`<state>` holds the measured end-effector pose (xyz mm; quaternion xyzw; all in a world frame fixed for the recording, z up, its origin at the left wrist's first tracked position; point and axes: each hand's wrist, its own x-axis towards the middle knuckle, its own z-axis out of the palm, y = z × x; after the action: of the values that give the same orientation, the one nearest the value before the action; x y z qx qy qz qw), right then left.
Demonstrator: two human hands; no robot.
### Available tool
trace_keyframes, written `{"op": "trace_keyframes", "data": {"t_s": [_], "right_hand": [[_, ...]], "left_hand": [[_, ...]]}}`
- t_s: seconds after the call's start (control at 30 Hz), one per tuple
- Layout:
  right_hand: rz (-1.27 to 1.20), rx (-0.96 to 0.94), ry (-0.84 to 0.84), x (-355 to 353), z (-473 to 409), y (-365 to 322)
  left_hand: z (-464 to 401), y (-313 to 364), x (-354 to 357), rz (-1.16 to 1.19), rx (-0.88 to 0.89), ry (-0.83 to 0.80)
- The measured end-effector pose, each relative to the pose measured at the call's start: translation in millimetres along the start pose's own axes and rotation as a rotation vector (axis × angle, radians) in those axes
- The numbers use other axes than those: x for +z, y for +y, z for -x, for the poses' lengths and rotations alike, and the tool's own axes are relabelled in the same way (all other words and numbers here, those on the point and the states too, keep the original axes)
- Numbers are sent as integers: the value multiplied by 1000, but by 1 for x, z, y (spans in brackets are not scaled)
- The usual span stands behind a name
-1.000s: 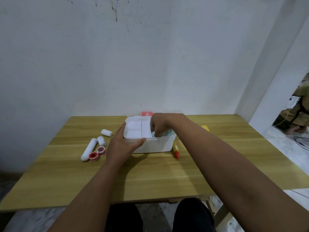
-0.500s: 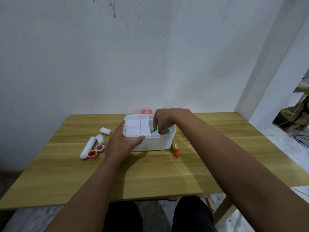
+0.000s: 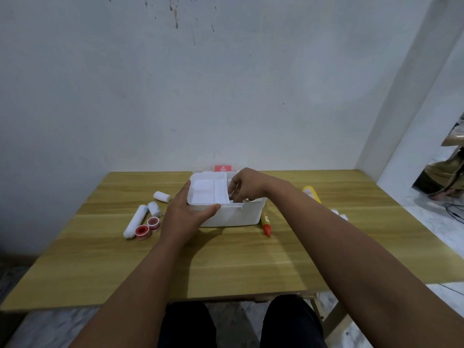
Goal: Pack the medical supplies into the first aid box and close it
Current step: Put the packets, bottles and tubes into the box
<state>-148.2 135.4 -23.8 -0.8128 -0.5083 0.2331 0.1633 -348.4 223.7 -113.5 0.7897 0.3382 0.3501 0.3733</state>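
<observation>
The white first aid box (image 3: 241, 218) stands open at the middle of the table, its lid with a red cross label (image 3: 223, 169) behind it. A white divided inner tray (image 3: 208, 192) sits over the box's left half. My left hand (image 3: 184, 213) grips the tray's left and front edge. My right hand (image 3: 244, 184) reaches down into the box's right half with curled fingers; the fingertips are hidden, so I cannot tell whether they hold anything. White bandage rolls (image 3: 162, 196) and two red tape rolls (image 3: 142, 231) lie left of the box.
An orange-red tube (image 3: 266, 223) lies by the box's right side. A yellow bottle (image 3: 310, 193) and small white rolls (image 3: 340, 214) lie beyond my right forearm. A long white roll (image 3: 135, 221) lies near the tapes. A person stands at the far right doorway (image 3: 449, 172).
My right hand has shifted slightly left and back inside the box, beside the tray's edge. My left hand keeps its grip on the tray. The supplies on the table have not moved.
</observation>
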Motion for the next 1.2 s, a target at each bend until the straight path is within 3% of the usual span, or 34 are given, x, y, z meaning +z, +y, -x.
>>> {"op": "trace_keyframes", "data": {"t_s": [0.23,0.37,0.6,0.77,0.83,0.93,1.07,1.13,1.2], "right_hand": [[-172,143,15,-5,6,-16],[-226,86,76,12,5,-20],[60,24,116,35,-3,-29],[64,-3,134,32,-3,-28],[-66,-3,195,20,-2,-23],[-206,3,446,-8,6,-6],[-138,140,706,-37,20,37],[-47,270,695,-39,27,61],[62,403,573,-32,30,79]], "left_hand": [[-2,0,1,5,-6,1],[-1,0,1,-17,-24,-1],[0,3,1,3,21,15],[0,-1,0,-3,9,1],[-1,-1,0,7,-2,2],[-1,-1,0,25,-6,-3],[1,1,-1,38,-7,-3],[1,2,-2,54,1,-6],[2,4,-3,55,4,-9]]}}
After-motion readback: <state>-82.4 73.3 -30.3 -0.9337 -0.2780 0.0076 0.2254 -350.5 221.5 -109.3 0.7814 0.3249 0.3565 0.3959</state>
